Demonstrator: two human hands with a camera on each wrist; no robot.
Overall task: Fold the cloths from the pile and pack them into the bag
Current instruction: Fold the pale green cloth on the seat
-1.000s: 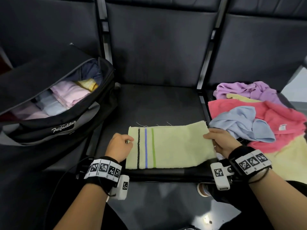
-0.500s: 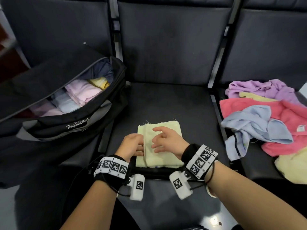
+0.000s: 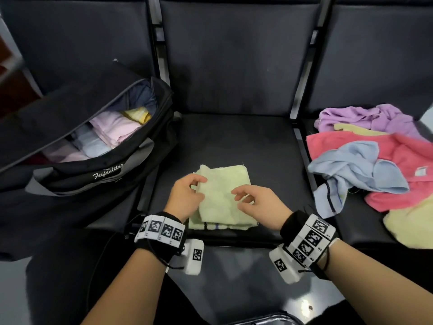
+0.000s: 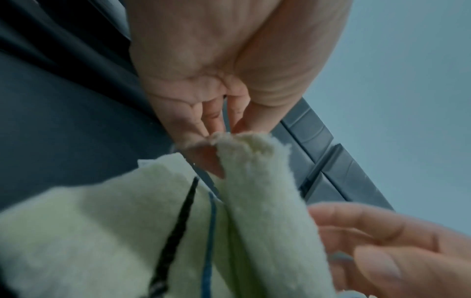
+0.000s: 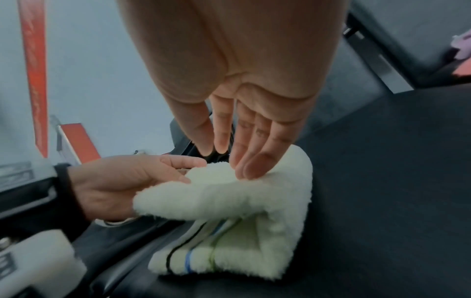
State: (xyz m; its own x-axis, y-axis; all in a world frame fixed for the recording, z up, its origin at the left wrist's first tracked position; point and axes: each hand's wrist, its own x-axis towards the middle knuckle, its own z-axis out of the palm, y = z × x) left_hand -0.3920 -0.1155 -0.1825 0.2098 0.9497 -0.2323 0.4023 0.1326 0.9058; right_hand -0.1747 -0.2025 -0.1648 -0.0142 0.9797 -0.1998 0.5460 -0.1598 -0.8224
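A pale green cloth [image 3: 222, 198] with black, blue and green stripes lies folded on the middle seat [image 3: 264, 146]. My left hand [image 3: 187, 193] pinches the left edge of its top layer [image 4: 244, 145] and lifts it a little. Straight fingers of my right hand [image 3: 248, 200] touch the top of the cloth [image 5: 229, 193]. The open black bag [image 3: 100, 170] stands on the left seat with several folded cloths inside. The pile of unfolded cloths [image 3: 375, 165], purple, pink, blue and yellow, lies on the right seat.
Dark seat backs [image 3: 234, 55] rise behind all three seats. Metal dividers [image 3: 300, 127] separate the seats. White tracker boxes [image 3: 194, 256] hang under both wrists near the seat's front edge.
The long green cloth was folded in half to the left. My right hand came from its right end to its top. My left hand now pinches the folded edge.
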